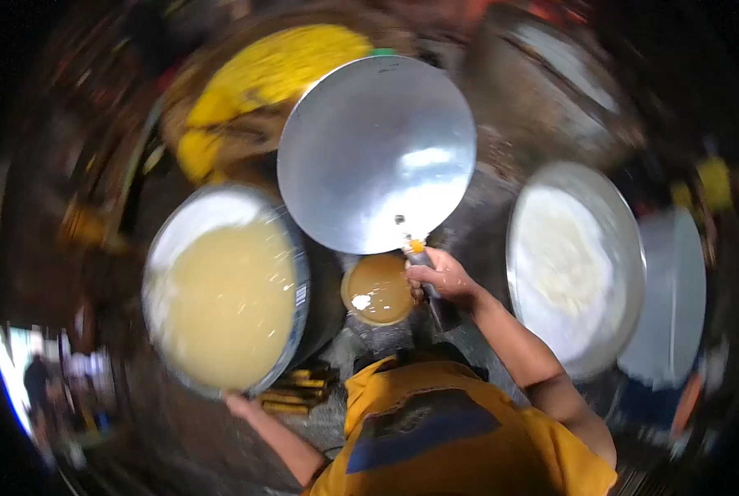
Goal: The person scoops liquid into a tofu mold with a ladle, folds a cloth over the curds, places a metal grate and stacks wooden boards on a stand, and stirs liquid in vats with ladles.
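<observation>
My right hand (444, 279) is closed round a dark handle (440, 311) at the near edge of a wide, shallow metal pan (369, 157). The pan's shiny surface faces me, and nothing shows in it. Below its near edge sits a small bowl (377, 289) of brownish liquid, just left of my right hand. At the lower left, my left hand (243, 406) grips the near rim of a large metal basin (297, 289). Pale yellow liquid (233, 306) with white foam along its left side lies in the basin. Motion blurs my left fingers.
On the right stands another large metal basin (630, 273) with whitish contents, beside a grey round container (671, 298). A yellow cloth or sheet (278, 70) lies behind the pan. Short yellowish sticks or blocks (301, 390) lie near the left basin.
</observation>
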Demonstrator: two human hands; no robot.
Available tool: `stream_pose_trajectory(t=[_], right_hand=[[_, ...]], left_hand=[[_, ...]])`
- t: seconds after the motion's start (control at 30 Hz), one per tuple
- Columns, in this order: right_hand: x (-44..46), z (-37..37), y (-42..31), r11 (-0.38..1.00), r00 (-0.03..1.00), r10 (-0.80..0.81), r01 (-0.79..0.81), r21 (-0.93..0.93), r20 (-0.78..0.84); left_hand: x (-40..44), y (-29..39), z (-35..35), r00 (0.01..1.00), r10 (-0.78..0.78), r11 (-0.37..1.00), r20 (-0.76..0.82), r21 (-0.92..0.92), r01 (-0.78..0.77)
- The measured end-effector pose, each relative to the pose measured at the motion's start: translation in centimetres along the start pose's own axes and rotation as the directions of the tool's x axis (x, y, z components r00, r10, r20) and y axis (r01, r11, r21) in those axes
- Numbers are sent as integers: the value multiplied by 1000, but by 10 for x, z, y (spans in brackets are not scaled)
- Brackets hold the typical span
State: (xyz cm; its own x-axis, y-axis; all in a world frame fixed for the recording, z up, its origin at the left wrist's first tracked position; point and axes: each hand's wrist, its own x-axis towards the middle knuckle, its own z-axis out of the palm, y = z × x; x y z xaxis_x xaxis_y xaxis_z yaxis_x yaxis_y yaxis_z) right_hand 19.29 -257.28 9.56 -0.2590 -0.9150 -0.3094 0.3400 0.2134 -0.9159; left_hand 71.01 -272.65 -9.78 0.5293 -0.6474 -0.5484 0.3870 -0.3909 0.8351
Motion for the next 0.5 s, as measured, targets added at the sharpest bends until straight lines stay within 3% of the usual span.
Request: stream_pose_trajectory(t=[0.07,0.1,0.13,0.2,0.27,0.3,0.4,0.43,0.47,0.5], right_hand=[[45,54,7,996,996,86,-86,0,0],[66,80,13,997,998,66,-67,-32,-16],[85,105,18,997,998,43,-45,-61,-38],[126,153,27,966,993,5,-35,-255,-118],[168,174,55,882,983,-134,59,-468,-129],[189,179,68,523,876,-481,258,-812,-31],[223,211,95,482,924,-369,96,-871,-102],[229,217,106,419,926,-376,136,-898,-36],[230,222,119,477,980,-195,50,-878,-50],[221,236,116,518,998,-7,-47,-854,-59]], left_hand=[[-12,-3,17,999,37,997,-4,-66,-37],[-42,9,39,982,56,996,-180,-56,-67],[-60,16,51,969,61,994,-239,-70,-80],[-52,7,45,954,155,987,-256,-2,-161],[-60,6,51,890,237,970,-389,151,-192],[-68,12,53,898,266,960,-349,184,-212],[-63,12,48,904,371,921,-213,206,-329],[-53,-4,41,893,418,905,-169,167,-392],[-40,-18,32,875,468,882,-123,127,-454],[-60,10,45,864,493,870,-103,25,-493]])
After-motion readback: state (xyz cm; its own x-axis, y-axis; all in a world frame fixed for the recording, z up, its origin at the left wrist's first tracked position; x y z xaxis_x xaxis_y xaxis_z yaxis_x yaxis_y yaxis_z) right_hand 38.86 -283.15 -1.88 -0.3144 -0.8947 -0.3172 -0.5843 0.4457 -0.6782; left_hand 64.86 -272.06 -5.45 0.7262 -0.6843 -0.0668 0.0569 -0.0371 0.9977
